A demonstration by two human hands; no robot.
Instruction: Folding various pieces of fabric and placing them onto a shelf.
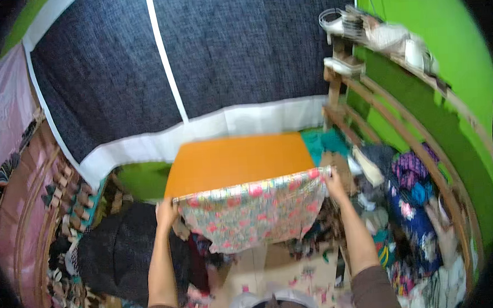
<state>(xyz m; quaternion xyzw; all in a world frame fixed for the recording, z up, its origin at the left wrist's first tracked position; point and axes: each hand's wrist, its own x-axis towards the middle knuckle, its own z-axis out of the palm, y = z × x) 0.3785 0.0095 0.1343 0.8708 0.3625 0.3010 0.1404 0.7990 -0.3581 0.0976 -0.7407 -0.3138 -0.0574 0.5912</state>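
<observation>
A floral cloth (256,215), pale with pink flowers, hangs stretched between my two hands. My left hand (166,214) is closed on its upper left corner, and my right hand (333,183) grips the upper right corner. The cloth's top edge runs nearly straight from hand to hand, while the lower part hangs loose and slightly blurred. Just beyond it lies the orange tabletop (238,160), whose near edge is hidden behind the cloth. What kind of cloth piece it is, I cannot tell.
A black cloth-covered heap (123,254) lies at the left. Piled clothes (414,217) fill the right side beside wooden rails (390,111). Shoes and other items sit on a shelf (404,59) along the green wall. A dark curtain (251,46) hangs at the back.
</observation>
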